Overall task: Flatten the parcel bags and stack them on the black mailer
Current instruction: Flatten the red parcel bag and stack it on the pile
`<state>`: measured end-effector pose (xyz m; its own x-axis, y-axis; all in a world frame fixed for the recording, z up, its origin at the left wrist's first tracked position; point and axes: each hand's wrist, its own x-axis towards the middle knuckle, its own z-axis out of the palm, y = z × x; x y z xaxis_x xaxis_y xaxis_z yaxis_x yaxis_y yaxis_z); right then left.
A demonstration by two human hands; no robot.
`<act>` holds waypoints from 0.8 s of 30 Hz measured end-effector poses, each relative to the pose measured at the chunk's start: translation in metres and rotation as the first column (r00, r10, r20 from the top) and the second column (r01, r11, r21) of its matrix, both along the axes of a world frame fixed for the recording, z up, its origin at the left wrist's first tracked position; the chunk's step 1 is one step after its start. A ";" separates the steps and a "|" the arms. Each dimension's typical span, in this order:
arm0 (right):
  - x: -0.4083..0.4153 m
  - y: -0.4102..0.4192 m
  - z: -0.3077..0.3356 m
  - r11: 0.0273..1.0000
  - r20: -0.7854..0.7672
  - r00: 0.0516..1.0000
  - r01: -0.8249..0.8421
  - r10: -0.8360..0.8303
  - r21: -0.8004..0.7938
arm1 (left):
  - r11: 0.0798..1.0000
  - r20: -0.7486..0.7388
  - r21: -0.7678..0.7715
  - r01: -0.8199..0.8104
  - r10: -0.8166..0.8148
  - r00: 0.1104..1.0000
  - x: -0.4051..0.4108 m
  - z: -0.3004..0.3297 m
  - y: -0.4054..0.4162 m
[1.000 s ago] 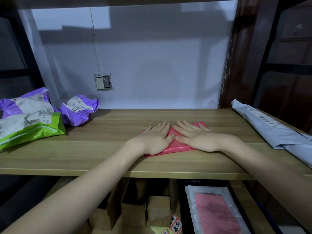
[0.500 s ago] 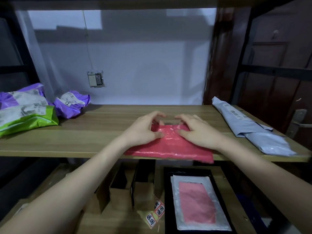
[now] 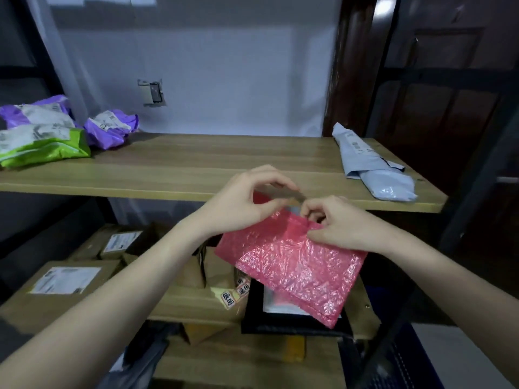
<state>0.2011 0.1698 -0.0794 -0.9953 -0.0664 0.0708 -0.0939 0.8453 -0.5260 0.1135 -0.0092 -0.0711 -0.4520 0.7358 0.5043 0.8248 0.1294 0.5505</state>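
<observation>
We hold the pink bubble bag (image 3: pixel 292 265) in the air below the wooden shelf (image 3: pixel 196 164), our left hand (image 3: pixel 241 203) and right hand (image 3: pixel 337 223) pinching its top edge. It hangs over the black mailer (image 3: pixel 295 325) on the lower shelf. Behind is a white wall.

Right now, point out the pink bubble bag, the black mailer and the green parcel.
pink bubble bag (image 3: pixel 295 265), head view, middle of its crinkled face
black mailer (image 3: pixel 254 318), head view, its bare left border
green parcel (image 3: pixel 60 148), head view, its green right end

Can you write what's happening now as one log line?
left hand: pinches pink bubble bag | right hand: pinches it | bag: above black mailer
</observation>
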 end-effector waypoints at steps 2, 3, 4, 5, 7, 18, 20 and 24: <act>0.003 0.010 -0.026 0.999 0.069 0.997 0.026 -0.023 -0.047 | 0.999 -0.010 0.016 -0.032 0.032 0.999 0.005 -0.015 0.005; 0.004 0.014 -0.040 0.996 0.097 0.995 0.046 -0.038 -0.081 | 0.998 -0.035 0.018 -0.058 0.059 0.998 0.007 -0.024 0.007; 0.006 0.019 -0.054 0.990 0.124 0.990 0.075 -0.060 -0.118 | 0.995 -0.080 0.036 -0.093 0.095 0.992 0.008 -0.033 0.010; 0.006 0.023 -0.068 0.982 0.150 0.985 0.110 -0.087 -0.151 | 0.989 -0.133 0.075 -0.129 0.138 0.982 0.009 -0.041 0.013; 0.004 0.035 -0.095 0.959 0.186 0.973 0.176 -0.136 -0.220 | 0.968 -0.212 0.177 -0.176 0.212 0.954 0.012 -0.057 0.017; -0.045 0.064 -0.205 0.711 0.235 0.882 0.469 -0.408 -0.524 | 0.866 0.085 -0.392 -0.309 0.369 0.926 -0.034 -0.216 0.057; -0.055 0.063 -0.217 0.704 0.243 0.874 0.483 -0.420 -0.521 | 0.837 0.087 -0.457 -0.301 0.379 0.921 -0.041 -0.232 0.067; -0.072 0.065 -0.242 0.741 0.251 0.862 0.507 -0.441 -0.439 | 0.731 0.065 -0.640 -0.236 0.358 0.931 -0.060 -0.266 0.079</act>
<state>0.1288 0.2346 -0.3215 -0.8908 0.4257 -0.1591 0.3437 0.4020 -0.8487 0.0535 0.0696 -0.3370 -0.7346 0.6688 -0.1145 0.5850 0.7097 0.3925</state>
